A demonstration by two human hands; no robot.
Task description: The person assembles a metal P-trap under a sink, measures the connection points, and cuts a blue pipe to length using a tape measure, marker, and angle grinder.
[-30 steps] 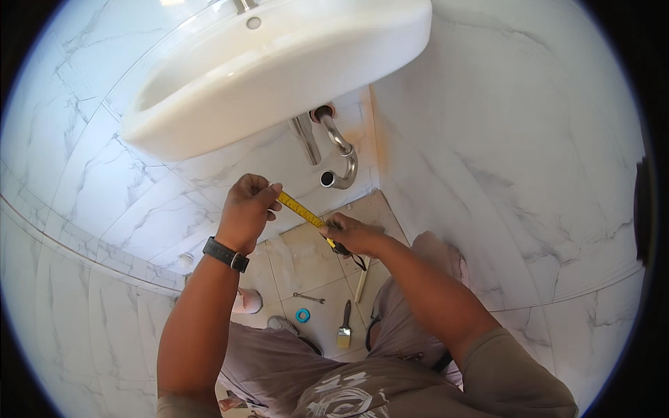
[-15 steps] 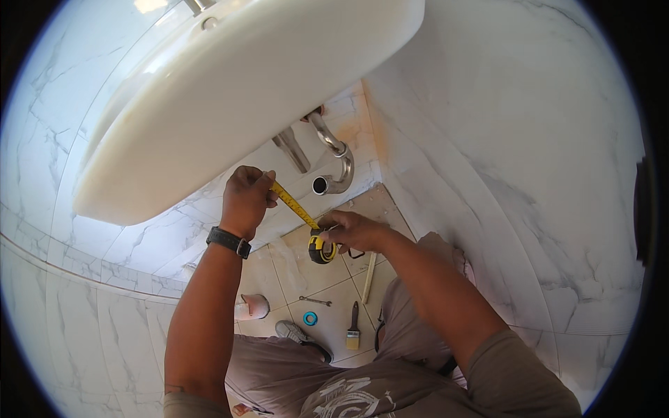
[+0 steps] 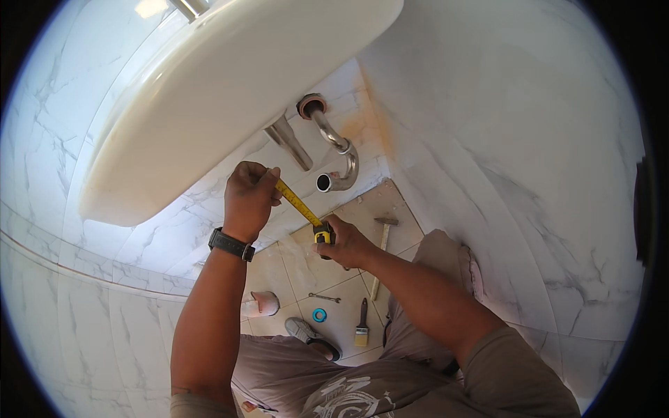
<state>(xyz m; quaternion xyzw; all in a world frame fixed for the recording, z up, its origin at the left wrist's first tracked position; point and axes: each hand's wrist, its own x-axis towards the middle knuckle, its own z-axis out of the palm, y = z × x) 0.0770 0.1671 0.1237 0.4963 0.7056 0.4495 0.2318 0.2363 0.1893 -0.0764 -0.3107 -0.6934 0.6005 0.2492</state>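
Between my hands a short length of yellow tape measure blade (image 3: 298, 203) is stretched. My left hand (image 3: 249, 195) pinches the blade's free end, just below the edge of the white washbasin (image 3: 230, 104). Wrapped around the black and yellow case of the tape measure (image 3: 323, 235) is my right hand (image 3: 345, 240). Beyond the hands a chrome drain trap (image 3: 343, 164) comes out of a hole in the wall, its open end facing me. A straight chrome pipe (image 3: 289, 141) hangs under the basin, apart from the trap.
On the tiled floor lie a hammer (image 3: 383, 251), a wrench (image 3: 325, 297), a blue tape roll (image 3: 319, 315) and a paintbrush (image 3: 362, 324). A pinkish-white cylindrical object (image 3: 261, 304) is near my shoe (image 3: 303, 329). A marbled wall (image 3: 516, 160) rises on the right.
The tape measure case has turned in my right hand, which now covers more of it. The view has shifted slightly, showing more of the wall hole and the hammer's head.
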